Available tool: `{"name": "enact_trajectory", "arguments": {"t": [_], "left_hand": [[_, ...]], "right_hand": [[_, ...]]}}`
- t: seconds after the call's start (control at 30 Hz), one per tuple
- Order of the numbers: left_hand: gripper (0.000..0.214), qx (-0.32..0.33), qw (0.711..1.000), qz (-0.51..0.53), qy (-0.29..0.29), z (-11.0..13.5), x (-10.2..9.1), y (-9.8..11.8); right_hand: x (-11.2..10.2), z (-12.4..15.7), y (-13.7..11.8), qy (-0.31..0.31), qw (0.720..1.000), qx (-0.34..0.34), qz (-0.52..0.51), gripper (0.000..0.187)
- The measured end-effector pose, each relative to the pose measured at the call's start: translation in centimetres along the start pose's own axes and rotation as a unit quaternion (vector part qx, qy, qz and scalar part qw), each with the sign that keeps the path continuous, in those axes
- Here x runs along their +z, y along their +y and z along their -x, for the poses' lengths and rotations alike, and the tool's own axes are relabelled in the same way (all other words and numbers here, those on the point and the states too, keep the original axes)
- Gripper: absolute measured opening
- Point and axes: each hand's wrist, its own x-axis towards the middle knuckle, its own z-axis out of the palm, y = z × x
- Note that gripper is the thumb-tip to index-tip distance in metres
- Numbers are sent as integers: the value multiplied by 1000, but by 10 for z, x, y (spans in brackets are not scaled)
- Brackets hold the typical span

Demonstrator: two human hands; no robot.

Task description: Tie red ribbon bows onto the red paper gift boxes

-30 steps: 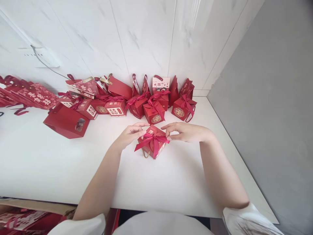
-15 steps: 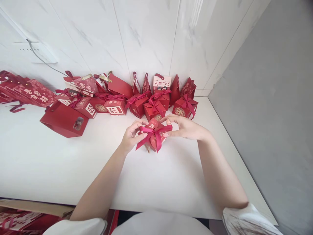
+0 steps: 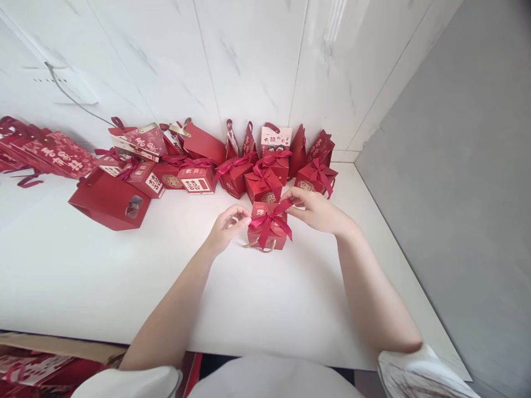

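A small red gift box (image 3: 267, 235) with a pink-red ribbon bow (image 3: 271, 220) stands upright on the white table (image 3: 83, 276), a thin cord loop showing at its base. My left hand (image 3: 226, 226) pinches the left end of the bow. My right hand (image 3: 317, 210) holds the bow's right end at the box's top right corner. Both hands have their fingers closed on the ribbon.
Several finished red boxes with bows (image 3: 261, 182) stand in a row just behind the box, against the marble wall. Red gift bags (image 3: 110, 202) lie at the left. A grey wall (image 3: 456, 193) borders the table's right edge. More red packaging (image 3: 33, 370) sits below the table's front left.
The box has been turned upright and moved slightly away from me and to the right, toward the row of boxes. Both hands went with it, still on the ribbon.
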Motion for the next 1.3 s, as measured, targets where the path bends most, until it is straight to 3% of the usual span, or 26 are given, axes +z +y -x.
{"name": "enact_trajectory", "arguments": {"t": [0.13,0.4,0.63,0.83,0.9,1.07,1.3], "left_hand": [[22,-13,999,-48,-15,1,1,0],[26,-59,973,223,8,0,6,-2],[42,-50,977,201,52,0,9,-3],[25,-77,975,206,31,2,11,-1],[29,-94,973,208,41,3,12,1],[18,-97,973,201,63,3,12,6],[15,-111,948,296,42,2,7,9]], "right_hand": [[1,0,0,11,1000,-10,24,18],[5,-2,3,-29,997,-24,62,18],[8,-2,3,-43,996,-29,77,18],[9,-2,-1,-47,995,-31,80,16],[10,-2,-3,-49,995,-32,80,15],[8,-1,-6,-59,994,-24,88,12],[0,7,-14,-85,994,-38,65,11]]}}
